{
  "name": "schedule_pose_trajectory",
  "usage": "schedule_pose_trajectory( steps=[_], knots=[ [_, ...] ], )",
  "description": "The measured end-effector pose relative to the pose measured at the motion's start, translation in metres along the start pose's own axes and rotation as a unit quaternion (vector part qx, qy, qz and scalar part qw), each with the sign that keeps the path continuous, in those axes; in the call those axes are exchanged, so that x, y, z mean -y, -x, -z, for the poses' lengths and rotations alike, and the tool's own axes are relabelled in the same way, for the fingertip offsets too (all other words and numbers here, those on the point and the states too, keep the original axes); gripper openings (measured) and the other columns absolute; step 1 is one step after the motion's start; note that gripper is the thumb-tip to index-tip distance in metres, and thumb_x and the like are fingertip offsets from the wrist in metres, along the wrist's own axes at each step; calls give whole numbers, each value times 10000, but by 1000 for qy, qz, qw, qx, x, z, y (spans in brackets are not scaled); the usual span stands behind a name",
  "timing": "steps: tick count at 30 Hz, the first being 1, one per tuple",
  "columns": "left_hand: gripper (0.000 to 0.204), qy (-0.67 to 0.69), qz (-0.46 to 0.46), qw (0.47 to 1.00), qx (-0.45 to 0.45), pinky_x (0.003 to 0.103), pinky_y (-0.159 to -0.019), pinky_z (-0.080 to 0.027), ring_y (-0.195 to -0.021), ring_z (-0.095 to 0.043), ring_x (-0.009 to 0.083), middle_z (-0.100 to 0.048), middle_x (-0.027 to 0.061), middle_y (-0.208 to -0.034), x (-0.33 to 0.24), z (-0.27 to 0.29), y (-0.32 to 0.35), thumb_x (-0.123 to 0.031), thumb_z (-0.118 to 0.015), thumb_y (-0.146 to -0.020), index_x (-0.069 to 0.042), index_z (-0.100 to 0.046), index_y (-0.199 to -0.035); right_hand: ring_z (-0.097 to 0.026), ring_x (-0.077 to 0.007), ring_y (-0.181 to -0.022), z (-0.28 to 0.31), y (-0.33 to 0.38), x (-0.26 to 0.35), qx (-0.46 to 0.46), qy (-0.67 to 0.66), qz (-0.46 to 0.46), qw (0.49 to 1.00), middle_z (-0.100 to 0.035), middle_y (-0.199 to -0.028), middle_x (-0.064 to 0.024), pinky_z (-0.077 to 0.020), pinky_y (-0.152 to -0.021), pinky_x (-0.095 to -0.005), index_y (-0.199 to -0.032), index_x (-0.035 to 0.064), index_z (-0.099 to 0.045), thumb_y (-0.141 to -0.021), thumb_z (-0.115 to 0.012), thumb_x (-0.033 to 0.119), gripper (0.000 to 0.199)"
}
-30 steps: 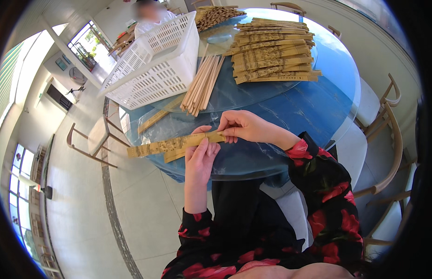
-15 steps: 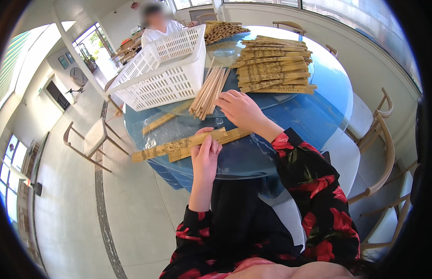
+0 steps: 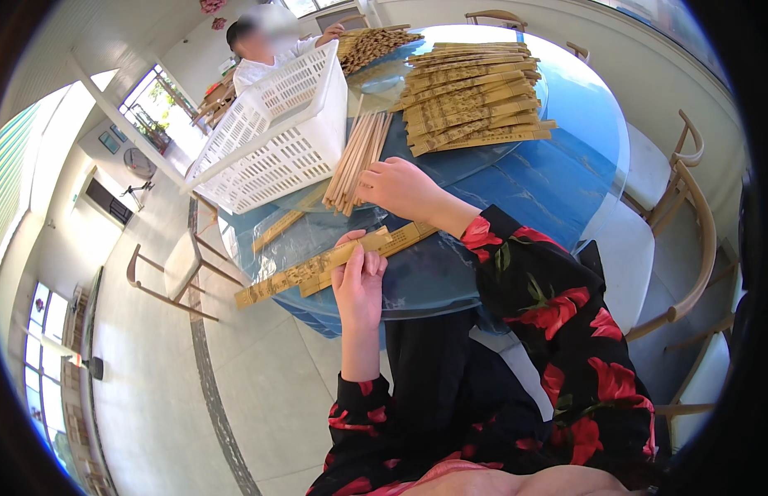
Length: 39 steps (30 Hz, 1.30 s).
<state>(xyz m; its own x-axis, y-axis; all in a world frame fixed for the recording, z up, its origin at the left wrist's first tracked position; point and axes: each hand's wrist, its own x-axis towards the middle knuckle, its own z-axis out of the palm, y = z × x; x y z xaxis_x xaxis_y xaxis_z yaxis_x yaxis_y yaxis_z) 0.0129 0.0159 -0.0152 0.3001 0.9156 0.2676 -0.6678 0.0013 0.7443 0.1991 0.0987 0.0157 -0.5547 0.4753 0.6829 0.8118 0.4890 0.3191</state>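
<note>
My left hand (image 3: 361, 281) pinches a long yellow paper chopstick sleeve (image 3: 297, 275) with dark print near the table's front edge. Another yellow sleeve (image 3: 413, 238) lies under it and sticks out to the right. My right hand (image 3: 400, 192) is bent over the near end of a loose bundle of pale wooden chopsticks (image 3: 363, 149). Its fingertips are closed against the bundle's right side; how many sticks they grip is hidden. Beyond that hand, a big overlapping stack of yellow sleeves (image 3: 475, 99) rests on the glass turntable.
A white slotted plastic basket (image 3: 272, 169) stands left of the chopsticks. Another sleeve (image 3: 278, 231) lies before it. At the back, a person in white (image 3: 264, 66) reaches a hand toward a heap of sleeves (image 3: 376, 48). Chairs (image 3: 181, 264) surround the round blue-covered table (image 3: 558, 186).
My right hand has moved slightly left and closer against the chopstick bundle. The person across has stretched an arm toward the far heap. My view has shifted a little.
</note>
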Motion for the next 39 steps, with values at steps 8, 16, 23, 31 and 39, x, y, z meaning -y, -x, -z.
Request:
schedule_pose_trajectory(
  steps=[8, 16, 23, 31, 39],
  knots=[
    [232, 28, 6, 999, 14, 265, -690, -353, -681, -390, 76, -386, -26, -712, -3, 3, 0, -109, -471, -1027, -13, -495, -1237, -606, -170, -857, 35, -3, -7, -147, -10, -18, 989, -570, -845, 15, -487, -719, -326, -919, 168, -618, -791, -665, 201, 141],
    [235, 2, -16, 1000, 22, 265, -699, -368, -679, -392, 76, -390, -31, -703, 0, -3, 1, -121, -470, -1033, -22, -481, -1246, -520, -69, -643, 82, 15, -55, -520, -381, -350, 680, -555, -729, -2, -426, -559, -244, -1011, 32, -541, -933, -559, 34, 81],
    [243, -12, -32, 999, 3, 266, -698, -371, -682, -396, 76, -394, -30, -702, -2, 1, 3, -126, -468, -1037, -15, -476, -1253, -389, -98, -505, 68, 54, -83, -454, -622, -481, 419, -449, -599, -6, -303, -457, -246, -747, 94, -451, -879, -524, 141, 158],
    [240, -12, -43, 999, 7, 268, -701, -367, -680, -388, 76, -384, -31, -699, -3, 1, 4, -129, -462, -1041, -16, -479, -1253, -391, -99, -501, 60, 48, -70, -410, -663, -519, 352, -442, -600, -6, -302, -448, -248, -738, 91, -457, -859, -535, 114, 145],
    [245, 8, -35, 999, 11, 268, -707, -372, -685, -390, 76, -374, -32, -700, -1, 3, 1, -130, -463, -1041, -16, -475, -1257, -390, -101, -481, 59, 56, -65, -404, -645, -515, 393, -448, -610, -11, -305, -445, -251, -763, 84, -462, -878, -550, 130, 152]
  ],
)
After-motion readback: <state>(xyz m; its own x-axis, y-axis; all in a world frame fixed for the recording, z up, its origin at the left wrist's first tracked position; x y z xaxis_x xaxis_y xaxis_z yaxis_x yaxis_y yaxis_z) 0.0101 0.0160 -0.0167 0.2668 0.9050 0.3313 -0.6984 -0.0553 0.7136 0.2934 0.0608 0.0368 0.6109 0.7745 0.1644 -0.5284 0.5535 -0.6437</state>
